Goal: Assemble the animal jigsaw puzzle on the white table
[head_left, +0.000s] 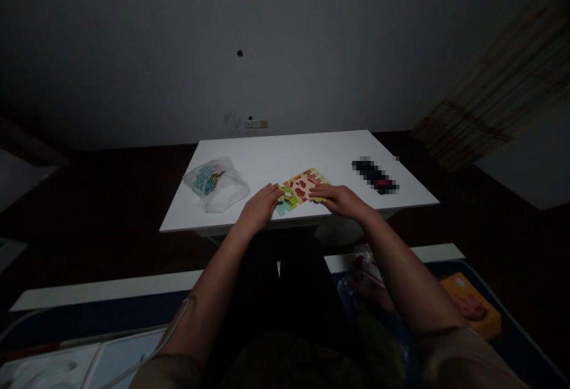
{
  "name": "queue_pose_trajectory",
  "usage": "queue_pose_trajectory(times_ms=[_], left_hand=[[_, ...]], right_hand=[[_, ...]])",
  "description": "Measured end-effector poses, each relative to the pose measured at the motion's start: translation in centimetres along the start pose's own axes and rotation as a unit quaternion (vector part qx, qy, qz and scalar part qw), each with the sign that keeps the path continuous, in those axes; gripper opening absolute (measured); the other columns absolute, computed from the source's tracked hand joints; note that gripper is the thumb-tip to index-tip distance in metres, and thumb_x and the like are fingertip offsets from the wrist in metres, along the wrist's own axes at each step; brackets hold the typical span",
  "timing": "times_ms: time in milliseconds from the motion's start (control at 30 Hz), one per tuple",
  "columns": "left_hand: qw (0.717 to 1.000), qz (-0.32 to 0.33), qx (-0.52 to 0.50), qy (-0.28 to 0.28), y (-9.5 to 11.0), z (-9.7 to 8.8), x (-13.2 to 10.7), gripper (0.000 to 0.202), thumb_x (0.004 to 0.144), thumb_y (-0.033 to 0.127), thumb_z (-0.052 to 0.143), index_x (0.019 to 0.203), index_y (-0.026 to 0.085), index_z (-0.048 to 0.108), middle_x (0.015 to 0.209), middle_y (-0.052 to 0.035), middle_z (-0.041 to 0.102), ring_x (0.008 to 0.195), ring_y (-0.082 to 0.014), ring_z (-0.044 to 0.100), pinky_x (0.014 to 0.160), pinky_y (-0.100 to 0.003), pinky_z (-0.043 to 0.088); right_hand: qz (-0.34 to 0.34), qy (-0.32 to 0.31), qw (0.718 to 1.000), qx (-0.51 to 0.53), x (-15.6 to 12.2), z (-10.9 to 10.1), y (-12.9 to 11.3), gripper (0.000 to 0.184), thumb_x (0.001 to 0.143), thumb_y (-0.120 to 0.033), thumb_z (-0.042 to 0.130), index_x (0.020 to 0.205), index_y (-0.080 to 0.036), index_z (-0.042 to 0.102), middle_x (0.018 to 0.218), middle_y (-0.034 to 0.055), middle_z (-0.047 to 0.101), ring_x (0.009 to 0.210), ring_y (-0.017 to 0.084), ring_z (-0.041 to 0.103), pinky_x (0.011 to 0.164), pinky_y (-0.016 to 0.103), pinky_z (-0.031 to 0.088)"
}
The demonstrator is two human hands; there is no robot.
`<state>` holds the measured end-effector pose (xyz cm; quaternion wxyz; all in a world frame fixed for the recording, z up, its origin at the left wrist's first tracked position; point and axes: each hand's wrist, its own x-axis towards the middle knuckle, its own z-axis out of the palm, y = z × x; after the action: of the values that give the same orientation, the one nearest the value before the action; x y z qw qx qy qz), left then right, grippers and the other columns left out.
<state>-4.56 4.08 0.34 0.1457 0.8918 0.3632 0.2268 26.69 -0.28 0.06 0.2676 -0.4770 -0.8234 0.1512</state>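
Observation:
A flat, colourful picture puzzle [300, 190] lies near the front edge of the white table [285, 154], patterned with red-brown blotches on cream, with green and teal parts at its left end. My left hand [260, 208] lies on its left end, and my right hand [341, 202] rests with its fingers over the right end. Both hands cover part of the puzzle, so I cannot tell whether they grip it. A clear plastic bag [217, 184] holding colourful pieces lies to the left of my left hand.
A pixelated dark object [374, 175] lies at the table's right side. A wall socket plate [256, 123] sits behind the table, and a curtain [485, 80] hangs at right. Below the table, a yellow cushion [472, 306] lies on a dark blue mat.

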Motion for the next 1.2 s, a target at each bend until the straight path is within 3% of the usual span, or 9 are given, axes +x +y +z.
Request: queue_pose_trajectory(times_ms=[200,400,500,667,800,867,1000,1100,1200], left_hand=[[1.000,0.008,0.018,-0.009,0.6,0.4,-1.2,0.039,0.101,0.024,0.052,0.139,0.024,0.062,0.148,-0.0102,0.057,0.137,-0.0269,0.052,0.116,-0.044,0.043],[0.998,0.007,0.069,-0.009,2.0,0.5,-2.4,0.039,0.099,0.026,0.057,0.137,0.031,0.063,0.140,-0.0089,0.061,0.128,-0.0282,0.056,0.108,-0.044,0.050],[0.997,0.009,0.073,-0.010,2.1,0.3,-1.9,0.036,0.100,0.028,0.055,0.135,0.030,0.064,0.136,-0.0083,0.064,0.123,-0.0279,0.059,0.104,-0.042,0.051],[0.999,-0.001,0.034,-0.001,1.3,-0.9,-0.4,0.035,0.103,0.030,0.051,0.136,0.030,0.063,0.135,-0.0073,0.066,0.121,-0.0272,0.061,0.101,-0.040,0.052],[0.996,-0.016,-0.057,0.064,1.1,-1.1,0.1,0.031,0.103,0.032,0.050,0.128,0.024,0.066,0.132,-0.0086,0.068,0.122,-0.0266,0.061,0.108,-0.042,0.048],[0.986,-0.042,-0.129,0.101,1.6,-0.6,0.2,0.029,0.104,0.034,0.048,0.121,0.022,0.068,0.125,-0.0087,0.071,0.117,-0.0249,0.065,0.105,-0.040,0.051],[0.935,-0.142,-0.299,0.125,3.3,1.2,0.1,0.037,0.106,0.047,0.040,0.106,0.019,0.065,0.100,-0.0066,0.073,0.085,-0.0201,0.070,0.075,-0.032,0.061],[0.901,-0.164,-0.376,0.140,4.3,1.9,-0.2,0.040,0.107,0.050,0.035,0.107,0.019,0.060,0.103,-0.0065,0.071,0.081,-0.0184,0.069,0.067,-0.030,0.061],[0.926,-0.151,-0.316,0.143,4.3,1.0,-1.1,0.037,0.108,0.045,0.031,0.102,0.021,0.059,0.100,-0.0070,0.069,0.086,-0.0193,0.067,0.077,-0.033,0.060]], right_hand=[[-0.015,0.005,0.999,-0.029,3.4,-0.2,1.0,0.050,0.083,-0.002,0.062,0.120,-0.033,0.073,0.136,-0.0006,0.066,0.128,0.022,0.062,0.112,0.048,0.049],[-0.019,-0.032,0.998,-0.044,7.5,-0.3,0.8,0.045,0.087,-0.004,0.061,0.119,-0.033,0.073,0.137,-0.0011,0.065,0.131,0.024,0.060,0.112,0.050,0.048],[-0.021,-0.010,0.999,-0.043,7.0,0.2,-0.1,0.042,0.091,-0.010,0.061,0.124,-0.034,0.071,0.138,-0.0008,0.065,0.132,0.024,0.059,0.113,0.050,0.047],[0.057,0.126,0.990,-0.031,2.9,2.9,-3.8,0.035,0.100,-0.024,0.052,0.133,-0.031,0.065,0.134,0.0049,0.068,0.122,0.026,0.066,0.102,0.047,0.054],[0.103,0.160,0.982,0.014,0.8,5.2,-7.2,0.033,0.103,-0.029,0.047,0.131,-0.027,0.063,0.125,0.0079,0.072,0.114,0.027,0.068,0.097,0.046,0.056],[0.116,0.199,0.971,0.066,0.9,5.9,-8.6,0.032,0.104,-0.031,0.043,0.131,-0.027,0.061,0.123,0.0076,0.072,0.112,0.025,0.068,0.097,0.043,0.056],[0.105,0.248,0.952,0.144,2.3,7.3,-10.4,0.032,0.103,-0.033,0.043,0.133,-0.026,0.055,0.133,0.0090,0.066,0.123,0.023,0.062,0.105,0.042,0.052],[0.116,0.258,0.942,0.181,3.5,8.7,-11.0,0.032,0.101,-0.036,0.048,0.131,-0.026,0.053,0.125,0.0098,0.069,0.113,0.023,0.067,0.098,0.041,0.056],[0.106,0.269,0.936,0.200,4.4,10.0,-11.2,0.044,0.098,-0.035,0.054,0.141,-0.026,0.047,0.127,0.0104,0.068,0.111,0.024,0.069,0.093,0.040,0.059]])
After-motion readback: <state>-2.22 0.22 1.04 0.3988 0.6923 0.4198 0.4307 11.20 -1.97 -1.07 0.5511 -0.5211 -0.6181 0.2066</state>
